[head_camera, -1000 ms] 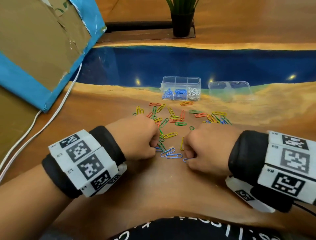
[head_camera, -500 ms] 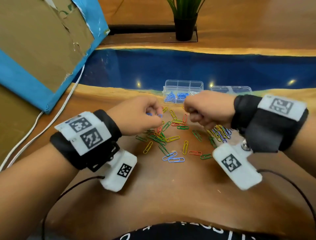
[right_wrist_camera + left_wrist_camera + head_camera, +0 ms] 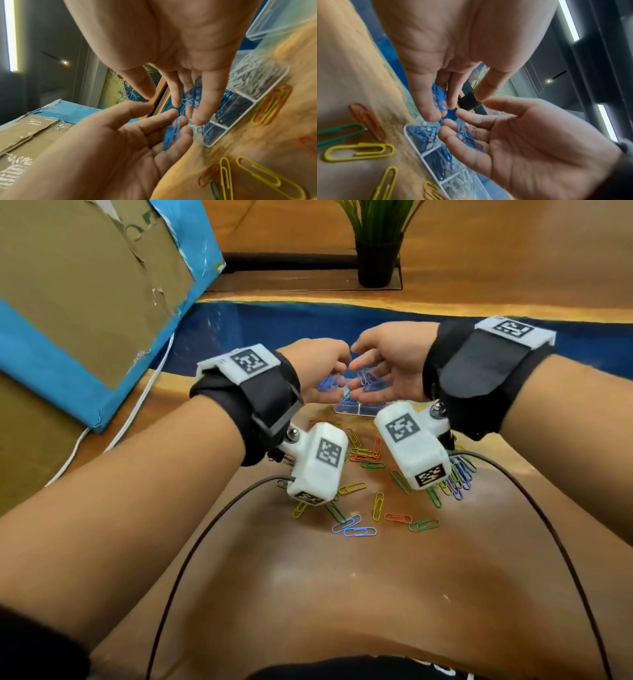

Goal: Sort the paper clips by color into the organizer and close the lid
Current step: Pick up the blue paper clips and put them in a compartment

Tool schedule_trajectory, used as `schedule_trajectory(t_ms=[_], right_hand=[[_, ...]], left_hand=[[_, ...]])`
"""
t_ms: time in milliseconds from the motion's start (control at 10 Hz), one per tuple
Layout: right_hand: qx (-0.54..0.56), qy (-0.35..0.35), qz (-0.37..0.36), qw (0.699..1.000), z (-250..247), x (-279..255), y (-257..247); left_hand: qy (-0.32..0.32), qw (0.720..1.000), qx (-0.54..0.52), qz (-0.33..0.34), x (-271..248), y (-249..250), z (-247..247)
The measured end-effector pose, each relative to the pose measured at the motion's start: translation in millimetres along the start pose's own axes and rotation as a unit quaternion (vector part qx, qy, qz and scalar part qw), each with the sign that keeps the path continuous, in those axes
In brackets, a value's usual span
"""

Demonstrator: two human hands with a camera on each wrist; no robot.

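Both hands hover palm to palm over the clear organizer (image 3: 352,409), which they largely hide in the head view. My left hand (image 3: 337,371) has relaxed fingers with blue clips (image 3: 439,99) lying against them. My right hand (image 3: 359,364) is also spread, and more blue clips (image 3: 193,94) rest on its fingers. Below them the organizer (image 3: 426,148) has blue clips in two compartments and white ones (image 3: 254,83) in a third. Loose clips in several colours, such as a blue pair (image 3: 354,528) and a yellow one (image 3: 377,506), lie on the wooden table nearer to me.
The clear lid (image 3: 278,20) lies to the right of the organizer. A taped cardboard box (image 3: 85,302) and a white cable (image 3: 137,412) are at the left. A potted plant (image 3: 376,265) stands at the back. Dark cables run from both wrist cameras.
Both hands lifted off the table as fists, moved forward over the organizer and opened, so that the blue clips they picked up now show on their fingers.
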State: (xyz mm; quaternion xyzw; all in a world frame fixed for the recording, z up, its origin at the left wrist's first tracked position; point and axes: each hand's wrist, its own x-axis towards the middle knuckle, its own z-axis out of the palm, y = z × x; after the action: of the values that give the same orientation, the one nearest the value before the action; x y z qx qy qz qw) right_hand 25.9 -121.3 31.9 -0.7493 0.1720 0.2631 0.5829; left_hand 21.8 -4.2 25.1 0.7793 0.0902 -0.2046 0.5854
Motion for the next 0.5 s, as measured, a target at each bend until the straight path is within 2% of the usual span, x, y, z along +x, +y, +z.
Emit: schedule_trajectory(t_ms=[100,300,400,500], right_hand=[[0.016,-0.001,-0.010,1.000,0.3,-0.2,-1.2],[0.014,0.000,-0.010,1.000,0.0,-7.3,-2.2],[0.021,0.005,-0.021,1.000,-1.6,-9.9,0.9],[0.018,0.019,-0.029,0.999,-2.2,-13.4,4.2]], left_hand=[[0.005,0.999,-0.038,-0.009,-2.1,3.5,5.1],[0.038,0.999,-0.029,-0.019,-4.2,7.3,9.8],[0.051,0.999,-0.015,0.002,-2.9,5.1,8.0],[0.054,0.996,0.064,0.040,-1.4,-0.6,4.8]])
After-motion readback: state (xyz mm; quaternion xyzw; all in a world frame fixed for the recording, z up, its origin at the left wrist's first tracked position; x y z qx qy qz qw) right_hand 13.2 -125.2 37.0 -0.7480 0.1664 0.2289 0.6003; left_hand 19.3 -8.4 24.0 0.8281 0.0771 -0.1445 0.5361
